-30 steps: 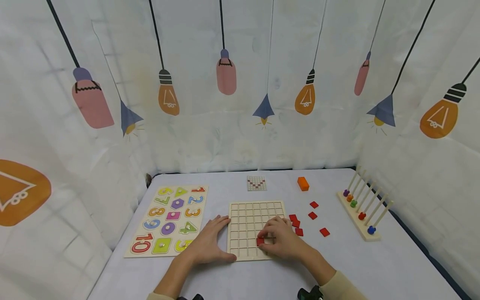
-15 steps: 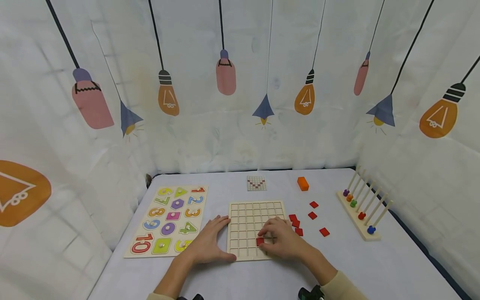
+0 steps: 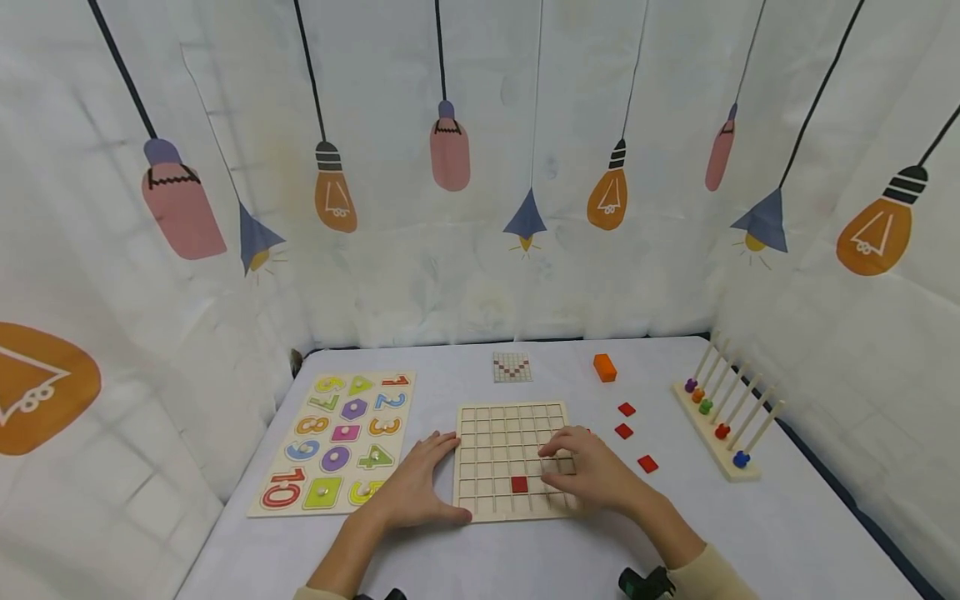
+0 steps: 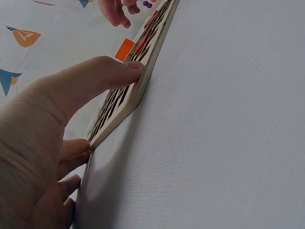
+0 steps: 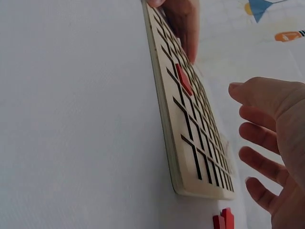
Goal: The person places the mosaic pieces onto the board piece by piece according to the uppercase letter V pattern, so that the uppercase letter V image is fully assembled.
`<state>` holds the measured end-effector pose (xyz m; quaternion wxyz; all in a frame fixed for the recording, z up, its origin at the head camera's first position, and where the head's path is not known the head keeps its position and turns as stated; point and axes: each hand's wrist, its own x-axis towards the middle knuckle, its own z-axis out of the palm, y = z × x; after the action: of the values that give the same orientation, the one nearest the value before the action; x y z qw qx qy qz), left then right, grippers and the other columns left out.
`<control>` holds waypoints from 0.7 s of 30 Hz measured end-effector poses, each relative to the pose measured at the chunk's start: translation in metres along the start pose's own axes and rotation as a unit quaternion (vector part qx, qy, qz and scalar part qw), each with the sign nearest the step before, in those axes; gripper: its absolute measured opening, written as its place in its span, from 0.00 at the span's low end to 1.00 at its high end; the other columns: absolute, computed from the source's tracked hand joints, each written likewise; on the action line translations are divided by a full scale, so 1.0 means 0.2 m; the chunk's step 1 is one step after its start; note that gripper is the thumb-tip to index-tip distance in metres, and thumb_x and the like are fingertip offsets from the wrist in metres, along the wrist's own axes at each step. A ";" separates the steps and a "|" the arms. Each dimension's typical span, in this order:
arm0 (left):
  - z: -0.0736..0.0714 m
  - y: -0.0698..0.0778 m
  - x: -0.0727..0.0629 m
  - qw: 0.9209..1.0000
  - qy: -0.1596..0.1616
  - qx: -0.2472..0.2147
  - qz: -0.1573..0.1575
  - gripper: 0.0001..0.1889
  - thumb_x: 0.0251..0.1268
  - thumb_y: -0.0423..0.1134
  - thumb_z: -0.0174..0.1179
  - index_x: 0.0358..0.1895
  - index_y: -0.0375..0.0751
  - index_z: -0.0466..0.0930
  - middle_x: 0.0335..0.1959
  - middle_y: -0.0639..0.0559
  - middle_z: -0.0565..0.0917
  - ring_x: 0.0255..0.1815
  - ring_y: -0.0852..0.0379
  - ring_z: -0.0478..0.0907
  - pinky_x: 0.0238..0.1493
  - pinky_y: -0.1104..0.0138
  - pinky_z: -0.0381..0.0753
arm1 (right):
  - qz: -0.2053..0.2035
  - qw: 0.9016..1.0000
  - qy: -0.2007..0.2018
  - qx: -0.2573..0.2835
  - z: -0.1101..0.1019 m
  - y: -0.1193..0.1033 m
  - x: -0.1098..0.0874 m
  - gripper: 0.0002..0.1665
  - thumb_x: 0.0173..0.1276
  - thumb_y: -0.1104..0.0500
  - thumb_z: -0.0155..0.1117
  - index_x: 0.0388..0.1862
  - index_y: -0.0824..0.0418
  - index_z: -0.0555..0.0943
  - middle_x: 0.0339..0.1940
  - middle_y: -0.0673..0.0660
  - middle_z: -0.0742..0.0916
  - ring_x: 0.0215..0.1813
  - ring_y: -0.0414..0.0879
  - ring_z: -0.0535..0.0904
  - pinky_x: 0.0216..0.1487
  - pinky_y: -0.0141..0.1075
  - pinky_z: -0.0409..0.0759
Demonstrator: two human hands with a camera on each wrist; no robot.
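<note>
A square wooden grid board point(image 3: 491, 450) lies on the white table with one red square tile point(image 3: 519, 484) in a cell of its second row from the near edge. My left hand point(image 3: 420, 487) rests at the board's near left corner. Its thumb presses on the rim and its other fingertips touch the left side, as the left wrist view also shows. Above the board's right side hovers my right hand point(image 3: 592, 468), fingers loosely bent, thumb and index finger apart with nothing between them. Loose red tiles point(image 5: 224, 219) lie beside the board, partly hidden by this hand in the head view.
Further right are more red tiles point(image 3: 647, 463) and a peg stand point(image 3: 723, 437) with coloured beads. An orange block point(image 3: 604, 367) and a small pattern card point(image 3: 512, 367) sit at the back. A number-and-shape puzzle board point(image 3: 337, 437) lies on the left.
My right hand has let go of the red tile and moved to the right, fingers spread wider. The tile stays in its cell. The left hand has not moved.
</note>
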<state>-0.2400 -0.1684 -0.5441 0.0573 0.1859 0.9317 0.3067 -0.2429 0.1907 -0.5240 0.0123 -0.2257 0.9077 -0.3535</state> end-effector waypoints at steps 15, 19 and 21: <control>0.00 -0.01 0.00 1.000 -0.002 0.000 -0.003 0.67 0.40 0.74 0.84 0.87 0.51 0.67 0.90 0.55 0.66 0.95 0.42 0.51 0.93 0.37 0.55 | 0.033 0.999 0.039 0.008 -0.15 0.13 -0.08 0.18 0.69 0.49 0.84 0.56 0.45 0.92 0.56 0.42 0.88 0.61 0.47 0.81 0.64 0.49 0.86; 0.01 -0.01 0.00 1.000 -0.002 0.002 -0.004 0.67 0.40 0.75 0.83 0.87 0.51 0.67 0.90 0.55 0.66 0.95 0.42 0.51 0.93 0.37 0.55 | 0.032 0.998 0.051 0.004 -0.18 0.17 -0.10 0.15 0.70 0.51 0.84 0.54 0.45 0.92 0.53 0.44 0.89 0.61 0.48 0.82 0.64 0.50 0.83; 0.01 -0.01 0.00 1.000 -0.001 0.003 -0.004 0.67 0.40 0.75 0.83 0.87 0.51 0.66 0.90 0.56 0.66 0.95 0.42 0.51 0.93 0.37 0.55 | 0.024 0.998 0.056 -0.004 -0.19 0.19 -0.11 0.14 0.71 0.51 0.83 0.53 0.45 0.91 0.52 0.45 0.90 0.60 0.48 0.82 0.64 0.50 0.84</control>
<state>-0.2405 -0.1699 -0.5469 0.0594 0.1825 0.9334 0.3033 -0.2453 0.2496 -0.5230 -0.0312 -0.1835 0.9137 -0.3613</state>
